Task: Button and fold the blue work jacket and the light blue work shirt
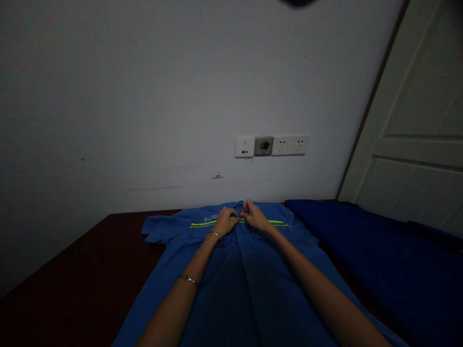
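Observation:
A blue short-sleeved shirt (217,289) with a bright yellow-green stripe and white lettering lies spread out in front of me, its collar end toward the wall. My left hand (226,220) pinches the shirt's front edge near the collar, at the height of the stripe. Right beside it, my right hand (253,215) pinches the fabric on the other side of the front opening, thumb and fingers together. The fingertips of both hands almost meet. Whatever small part sits between them is too dark and small to make out.
The shirt rests on a dark red-brown tabletop (79,270). To the right lies a darker blue cloth (379,255). Behind stands a white wall (162,106) with a row of sockets (285,145), and a panelled white door (415,120) is at the right.

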Demonstrator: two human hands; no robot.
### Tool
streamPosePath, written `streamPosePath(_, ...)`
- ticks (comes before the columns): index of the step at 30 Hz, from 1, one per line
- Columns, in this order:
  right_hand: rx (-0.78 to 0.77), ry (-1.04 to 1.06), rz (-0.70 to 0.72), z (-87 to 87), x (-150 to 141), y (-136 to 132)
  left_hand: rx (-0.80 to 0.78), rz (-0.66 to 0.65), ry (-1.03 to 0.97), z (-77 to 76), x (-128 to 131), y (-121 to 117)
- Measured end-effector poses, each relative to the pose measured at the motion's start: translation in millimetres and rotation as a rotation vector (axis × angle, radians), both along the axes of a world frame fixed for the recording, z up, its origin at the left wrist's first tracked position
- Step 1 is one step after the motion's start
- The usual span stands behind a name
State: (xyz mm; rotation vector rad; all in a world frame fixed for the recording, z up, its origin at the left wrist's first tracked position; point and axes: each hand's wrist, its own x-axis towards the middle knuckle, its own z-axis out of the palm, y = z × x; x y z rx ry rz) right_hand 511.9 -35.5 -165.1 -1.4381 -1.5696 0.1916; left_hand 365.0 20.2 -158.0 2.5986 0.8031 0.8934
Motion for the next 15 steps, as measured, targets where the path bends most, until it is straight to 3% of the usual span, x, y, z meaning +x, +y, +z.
streamPosePath(15, -0.211, 0.406, 0.049, -3.9, 4.8, 4.5, 0.185, -0.020, 0.049, -5.1, -0.7, 0.6)
